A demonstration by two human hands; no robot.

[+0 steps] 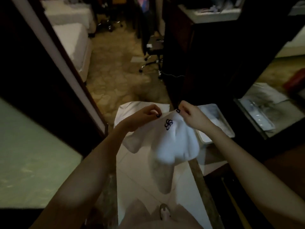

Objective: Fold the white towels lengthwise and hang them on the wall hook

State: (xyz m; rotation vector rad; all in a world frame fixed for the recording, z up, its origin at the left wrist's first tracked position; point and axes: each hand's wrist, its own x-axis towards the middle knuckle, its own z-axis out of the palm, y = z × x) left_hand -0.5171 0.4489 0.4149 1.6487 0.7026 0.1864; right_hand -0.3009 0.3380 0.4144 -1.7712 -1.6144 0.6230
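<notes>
Down by my sandal (pixel 164 212) is pale tile floor (pixel 132 187). Above it the towel (pixel 166 142) hangs in the air in front of me, bunched in loose folds, its lower end drooping toward the tiles. A dark flower mark (pixel 168 124) sits near its top edge. My left hand (pixel 143 116) pinches that edge between thumb and curled fingers. My right hand (pixel 189 113) pinches the same edge close by, so the stretch between them is short and slack.

I judge the towel light, soft and quite limp. It won't hold a crease by itself, and the pile should give my fingers good grip. For a lengthwise fold I'd want my pinches out at the two corners of one edge, so the cloth hangs flat before I bring the sides together.

Just past my right hand stands a white bin (pixel 216 118), and past my left a white cloth (pixel 127 109) lies on the floor. Farther off are carpet (pixel 115 66), a chair (pixel 153 52) and a bed (pixel 71 37). I see no hook.
</notes>
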